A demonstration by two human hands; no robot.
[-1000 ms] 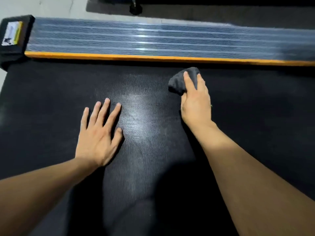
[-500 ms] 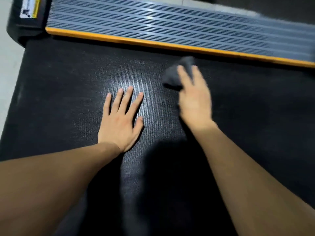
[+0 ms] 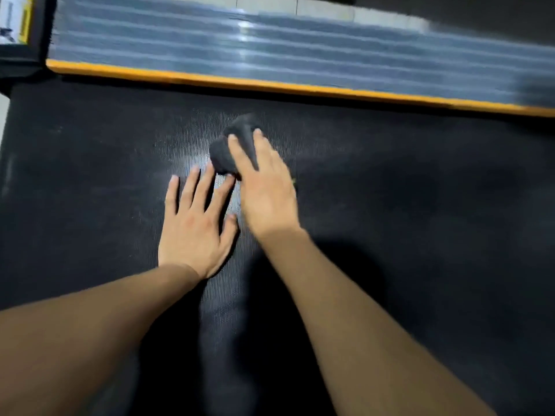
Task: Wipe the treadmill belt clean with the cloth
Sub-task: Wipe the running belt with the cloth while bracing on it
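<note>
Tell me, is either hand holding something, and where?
The right hand holds a bunched dark cloth, fingers over its top. The left hand lies flat on the belt, holding nothing.

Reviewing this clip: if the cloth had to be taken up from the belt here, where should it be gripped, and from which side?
Probably the bunched lobe of the cloth that bulges left of the right hand. Come from above and the far side: the left hand lies flat on the belt just nearer.
</note>
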